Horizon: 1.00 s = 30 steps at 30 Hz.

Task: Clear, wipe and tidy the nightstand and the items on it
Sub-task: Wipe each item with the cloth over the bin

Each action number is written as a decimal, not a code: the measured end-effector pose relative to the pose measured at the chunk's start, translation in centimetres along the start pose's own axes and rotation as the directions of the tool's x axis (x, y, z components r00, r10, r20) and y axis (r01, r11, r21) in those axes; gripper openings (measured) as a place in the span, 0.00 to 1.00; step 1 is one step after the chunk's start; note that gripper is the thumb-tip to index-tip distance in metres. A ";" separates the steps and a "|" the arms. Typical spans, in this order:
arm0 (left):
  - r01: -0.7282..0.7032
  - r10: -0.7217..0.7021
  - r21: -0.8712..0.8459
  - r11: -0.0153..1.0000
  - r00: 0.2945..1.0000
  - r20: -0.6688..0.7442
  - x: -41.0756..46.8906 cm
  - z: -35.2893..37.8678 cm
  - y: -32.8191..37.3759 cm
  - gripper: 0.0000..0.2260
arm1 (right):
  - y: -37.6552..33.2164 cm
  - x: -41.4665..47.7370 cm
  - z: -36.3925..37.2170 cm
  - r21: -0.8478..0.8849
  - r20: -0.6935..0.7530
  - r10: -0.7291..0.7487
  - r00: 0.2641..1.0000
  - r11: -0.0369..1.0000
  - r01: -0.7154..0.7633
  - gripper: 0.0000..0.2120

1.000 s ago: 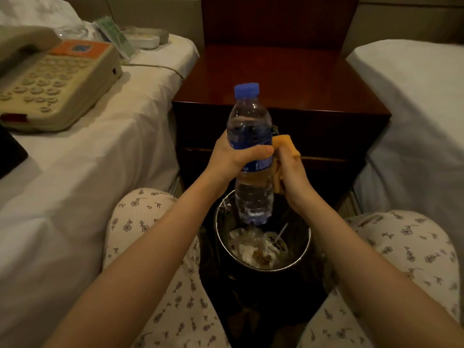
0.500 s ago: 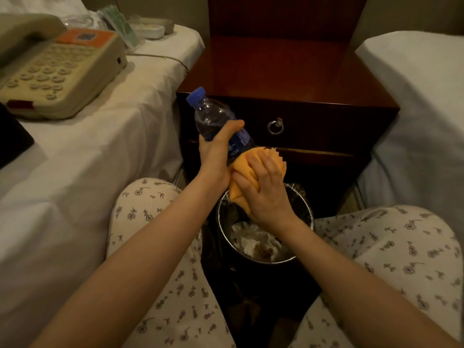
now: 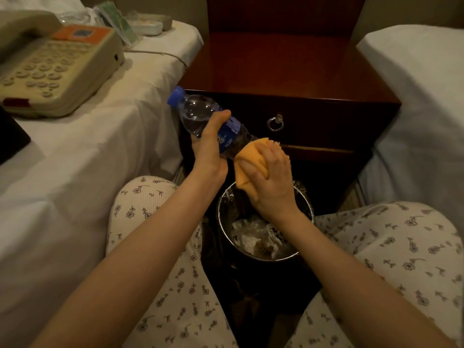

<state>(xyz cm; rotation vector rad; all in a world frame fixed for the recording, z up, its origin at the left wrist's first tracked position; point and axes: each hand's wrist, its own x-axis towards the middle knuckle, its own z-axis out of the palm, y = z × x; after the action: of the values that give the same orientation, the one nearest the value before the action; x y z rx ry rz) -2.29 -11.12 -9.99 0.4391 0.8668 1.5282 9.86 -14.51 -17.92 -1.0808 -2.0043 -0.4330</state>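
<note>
A clear water bottle (image 3: 198, 113) with a blue cap and blue label lies tilted, cap up to the left, in front of the dark wooden nightstand (image 3: 288, 69). My left hand (image 3: 209, 144) grips it round the label. My right hand (image 3: 271, 177) holds an orange cloth (image 3: 251, 156) wrapped over the bottle's lower end, which the cloth hides. Both hands hover above a metal waste bin (image 3: 263, 222). The nightstand's top is bare.
A beige telephone (image 3: 52, 69) and small packets (image 3: 120, 23) lie on the white bed at the left. Another white bed (image 3: 414, 84) stands at the right. The bin holds crumpled rubbish. A ring-pull drawer handle (image 3: 275, 123) faces me. My knees flank the bin.
The bottle went from upright to tilted with its cap to the left. My right hand moved the cloth from behind the bottle down over its lower end.
</note>
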 end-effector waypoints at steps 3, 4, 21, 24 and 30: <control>-0.041 0.039 0.116 0.992 0.999 0.022 -0.2 0.1 -0.1 0.31 | -0.3 1.8 -2.0 0.315 0.165 0.409 0.898 0.840 -0.441 0.18; -0.035 0.027 0.145 0.989 0.998 0.056 -0.4 0.2 -0.1 0.27 | -0.2 2.7 -2.8 0.429 0.233 0.544 0.806 0.687 -0.587 0.15; -0.234 0.182 0.074 0.969 0.889 0.420 -0.4 0.0 1.7 0.29 | -0.3 2.9 -2.9 -0.004 0.963 -0.052 0.264 -0.984 -0.179 0.19; -0.347 0.258 0.146 0.926 0.867 0.426 -0.4 0.1 1.1 0.21 | 0.3 3.1 -2.3 0.100 0.990 0.085 0.114 -0.986 -0.132 0.23; -0.581 0.305 0.412 0.702 0.768 0.563 -0.4 0.2 0.2 0.35 | 1.4 2.5 -1.9 0.174 0.977 0.202 -0.064 -0.938 -0.301 0.20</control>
<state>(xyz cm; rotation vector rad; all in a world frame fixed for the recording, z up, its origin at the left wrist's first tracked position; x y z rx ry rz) -2.26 -11.46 -9.63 1.5079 0.8553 1.4801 11.14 -13.52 -14.85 -0.9720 0.1142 1.9873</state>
